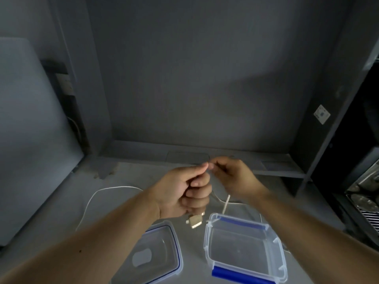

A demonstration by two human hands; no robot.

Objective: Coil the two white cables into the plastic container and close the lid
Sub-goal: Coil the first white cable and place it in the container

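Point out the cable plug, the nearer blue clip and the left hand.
cable plug (pixel 194 220), head view, on its pale body.
nearer blue clip (pixel 235 275), head view, on its middle.
left hand (pixel 182 191), head view, on its middle.

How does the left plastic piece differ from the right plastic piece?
The left piece has a thin blue line round its rim; the right piece has broad blue flaps on two edges. The left piece shows a pale oval patch; the right piece shows none. Both are clear and empty.
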